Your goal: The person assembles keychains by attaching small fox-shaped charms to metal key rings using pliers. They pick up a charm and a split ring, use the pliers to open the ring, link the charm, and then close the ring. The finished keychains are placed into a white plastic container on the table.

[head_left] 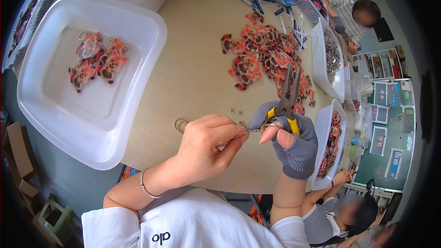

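Observation:
My bare left hand (204, 144) is closed in a pinch at the table's near edge, its fingertips on a small silver metal piece (250, 130) whose exact form I cannot make out. Close beside it, my right hand (298, 151), in a grey fingerless glove, grips needle-nose pliers (290, 93) with yellow handles. Their dark jaws point away from me and stand apart, with nothing visible between them. A metal ring (274, 125) lies across a right fingertip. Tiny metal parts (236, 111) sit just beyond my hands, and loose key rings (180, 125) rest left of them.
Red animal-shaped charms (264, 55) are heaped at the far middle. A white tub (149, 64) at left holds several charms with rings. Along the right edge stand a bin of metal parts (330, 57) and a bin of charms (329, 149). Two co-workers (351, 16) (342, 211) sit at right.

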Motion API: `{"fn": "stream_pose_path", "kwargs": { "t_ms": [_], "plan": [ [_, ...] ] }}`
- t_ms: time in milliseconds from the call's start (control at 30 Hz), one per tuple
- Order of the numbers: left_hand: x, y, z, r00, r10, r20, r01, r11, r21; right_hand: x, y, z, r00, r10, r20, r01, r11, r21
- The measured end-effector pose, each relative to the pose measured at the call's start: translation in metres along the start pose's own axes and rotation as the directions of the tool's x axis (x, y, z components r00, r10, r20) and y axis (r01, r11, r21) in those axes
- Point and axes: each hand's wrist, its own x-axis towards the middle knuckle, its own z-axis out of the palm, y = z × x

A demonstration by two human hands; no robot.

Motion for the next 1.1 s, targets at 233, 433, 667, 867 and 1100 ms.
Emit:
{"fn": "stream_pose_path", "kwargs": {
  "t_ms": [233,433,667,867,1100],
  "plan": [
    [-0.002,0.001,-0.003,0.995,-0.096,0.022,0.098,0.988,-0.123,0.002,0.001,0.001,1.0,-0.008,0.026,0.008,1.0,0.011],
    [-0.001,0.002,-0.004,0.992,-0.119,0.04,0.124,0.98,-0.154,0.002,0.002,0.001,0.998,-0.035,0.048,0.034,0.999,0.03],
    [-0.003,0.003,-0.004,0.991,-0.13,0.016,0.13,0.96,-0.249,-0.002,0.006,0.0,0.994,-0.094,0.06,0.094,0.996,0.008],
    [-0.007,0.006,-0.002,0.969,-0.244,-0.026,0.214,0.891,-0.401,-0.009,0.012,0.005,0.967,-0.244,0.068,0.249,0.964,-0.088],
    [-0.004,0.005,-0.006,0.982,0.019,-0.189,-0.05,0.985,-0.162,-0.015,0.012,0.02,0.886,-0.462,0.052,0.428,0.767,-0.478]
  ]
}}
